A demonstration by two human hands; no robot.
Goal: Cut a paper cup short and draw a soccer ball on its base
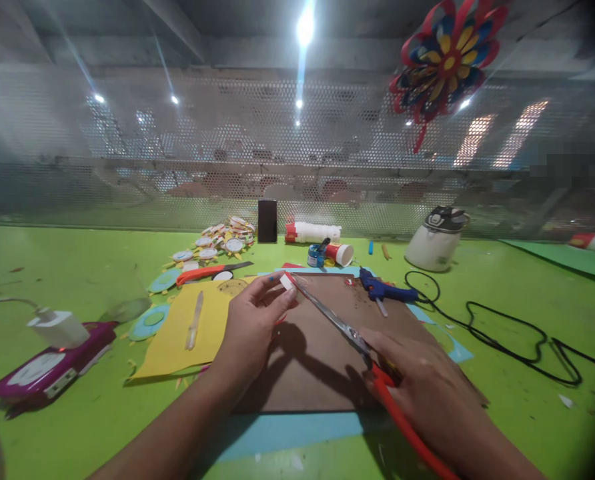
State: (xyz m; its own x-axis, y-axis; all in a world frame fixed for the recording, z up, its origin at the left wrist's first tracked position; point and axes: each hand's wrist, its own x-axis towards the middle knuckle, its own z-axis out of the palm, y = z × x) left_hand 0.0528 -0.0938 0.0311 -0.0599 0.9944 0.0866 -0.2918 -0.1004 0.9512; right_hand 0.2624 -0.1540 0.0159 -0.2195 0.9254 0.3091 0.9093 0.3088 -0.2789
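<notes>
Between the thumb and fingers of my left hand (255, 317) is a small red-and-white paper piece (288, 281). My right hand (420, 373) is closed round the orange handles of a pair of scissors (345, 328). The scissor blades point up and left, their tips at the paper piece; whether they cut into it I cannot make out. Both hands are above a brown board (317, 383). To the left of my left hand lies a yellow sheet (175, 333) with a pen-like stick (195, 320) on it. A blue glue gun (385, 288) rests at the board's far right corner.
A purple power strip (62, 367) with a white plug sits at left. Paper badges (234, 246) are heaped behind an orange-handled cutter (202, 272). At the back stand a dark phone-like slab (267, 221), blue jar (316, 256) and white container (432, 247). A black cord (507, 353) loops at right.
</notes>
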